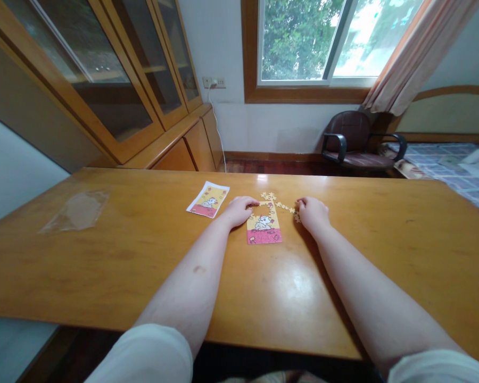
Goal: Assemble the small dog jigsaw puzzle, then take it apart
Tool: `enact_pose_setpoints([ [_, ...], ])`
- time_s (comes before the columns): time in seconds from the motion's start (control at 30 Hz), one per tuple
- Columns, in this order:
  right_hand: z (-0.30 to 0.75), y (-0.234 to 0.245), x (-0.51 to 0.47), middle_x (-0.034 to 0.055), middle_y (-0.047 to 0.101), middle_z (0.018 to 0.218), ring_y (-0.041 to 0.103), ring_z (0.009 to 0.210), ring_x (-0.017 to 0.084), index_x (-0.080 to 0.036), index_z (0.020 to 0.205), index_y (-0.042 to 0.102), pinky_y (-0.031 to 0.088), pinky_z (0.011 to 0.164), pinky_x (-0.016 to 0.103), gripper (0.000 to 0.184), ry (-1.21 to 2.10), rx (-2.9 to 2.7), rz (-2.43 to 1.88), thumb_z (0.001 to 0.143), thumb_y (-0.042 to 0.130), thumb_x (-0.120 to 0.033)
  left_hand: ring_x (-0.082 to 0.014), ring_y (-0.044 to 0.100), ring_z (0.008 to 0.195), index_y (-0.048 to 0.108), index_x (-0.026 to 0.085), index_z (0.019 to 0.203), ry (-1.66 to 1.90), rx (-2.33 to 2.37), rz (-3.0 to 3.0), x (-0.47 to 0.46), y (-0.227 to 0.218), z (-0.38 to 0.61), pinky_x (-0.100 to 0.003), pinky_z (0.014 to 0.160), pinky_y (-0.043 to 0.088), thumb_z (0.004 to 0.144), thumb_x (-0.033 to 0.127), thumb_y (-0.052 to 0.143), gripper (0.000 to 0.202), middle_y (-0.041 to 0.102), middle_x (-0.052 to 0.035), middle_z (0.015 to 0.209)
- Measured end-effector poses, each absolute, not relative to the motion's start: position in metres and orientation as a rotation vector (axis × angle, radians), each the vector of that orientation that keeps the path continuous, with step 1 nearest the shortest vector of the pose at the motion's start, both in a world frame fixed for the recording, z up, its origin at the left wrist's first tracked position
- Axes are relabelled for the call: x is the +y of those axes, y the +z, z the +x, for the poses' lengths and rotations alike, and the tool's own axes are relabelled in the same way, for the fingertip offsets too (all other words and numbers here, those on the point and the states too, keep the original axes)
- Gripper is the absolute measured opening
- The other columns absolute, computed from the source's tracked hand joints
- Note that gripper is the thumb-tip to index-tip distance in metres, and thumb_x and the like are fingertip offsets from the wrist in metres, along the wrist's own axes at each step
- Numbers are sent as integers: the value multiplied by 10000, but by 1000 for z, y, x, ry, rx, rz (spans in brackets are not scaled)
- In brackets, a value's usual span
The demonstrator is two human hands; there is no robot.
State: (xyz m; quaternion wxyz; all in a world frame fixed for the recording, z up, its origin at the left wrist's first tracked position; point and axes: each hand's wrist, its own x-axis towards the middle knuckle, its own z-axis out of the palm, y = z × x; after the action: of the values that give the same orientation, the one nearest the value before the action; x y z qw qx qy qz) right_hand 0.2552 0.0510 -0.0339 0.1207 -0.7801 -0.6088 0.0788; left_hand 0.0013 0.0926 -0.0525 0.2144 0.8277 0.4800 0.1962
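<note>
A jigsaw puzzle (264, 237), yellow above and pink below with a white cartoon animal, lies partly assembled on the wooden table. Its upper part has a gap where the table shows. My left hand (239, 211) rests at the puzzle's upper left edge, fingers stretched over it and holding nothing visible. Loose puzzle pieces (268, 196) are strewn above the puzzle and to its right. Among the right-hand ones, my right hand (313, 214) has its thumb and fingers pinched at a small puzzle piece (297, 204), mostly covered by the fingertips.
A printed picture card (209, 200) with the same design lies left of the puzzle. Farther left on the table (143, 255) is a clear plastic bag (80, 210). Beyond the table stand a glass-door cabinet (171, 122), an armchair (351, 141) and a bed (443, 165).
</note>
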Motion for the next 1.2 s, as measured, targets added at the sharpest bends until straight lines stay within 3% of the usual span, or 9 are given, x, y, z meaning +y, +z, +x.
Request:
enact_pose_setpoints([
  [0.13,245,-26,43,147,669,1132,570,1068,312,-204,1032,750,394,880,419,370,110,-1981,-2304,912,474,-418,-203,598,1137,715,220,1112,545,1340,2284,92,-51,1,-359,1053,439,818,107,504,379,697,-34,1192],
  [0.43,241,-29,46,122,690,1114,609,1032,275,-198,1014,731,415,852,378,291,163,-1967,-2338,910,518,-366,-203,597,1136,716,214,1114,537,1353,2270,91,-51,3,-355,1057,439,813,105,501,385,698,-33,1194],
  [0.63,241,-30,43,135,691,1092,615,1017,293,-191,989,745,426,844,394,322,149,-2020,-2247,890,545,-423,-209,592,1145,714,208,1116,522,1353,2279,90,-48,2,-360,1062,432,815,109,504,380,696,-37,1199],
  [0.9,237,-27,43,132,689,1094,624,1012,273,-194,1001,744,436,842,370,256,222,-1993,-2259,888,567,-342,-204,594,1144,713,213,1121,525,1354,2287,91,-50,2,-355,1069,426,820,109,500,383,693,-34,1203],
  [1.2,236,-35,47,142,680,1097,598,1031,270,-165,974,703,419,855,381,264,268,-1952,-2250,876,605,-389,-205,593,1148,713,207,1113,541,1349,2279,91,-50,2,-354,1064,428,822,112,500,373,694,-38,1201],
])
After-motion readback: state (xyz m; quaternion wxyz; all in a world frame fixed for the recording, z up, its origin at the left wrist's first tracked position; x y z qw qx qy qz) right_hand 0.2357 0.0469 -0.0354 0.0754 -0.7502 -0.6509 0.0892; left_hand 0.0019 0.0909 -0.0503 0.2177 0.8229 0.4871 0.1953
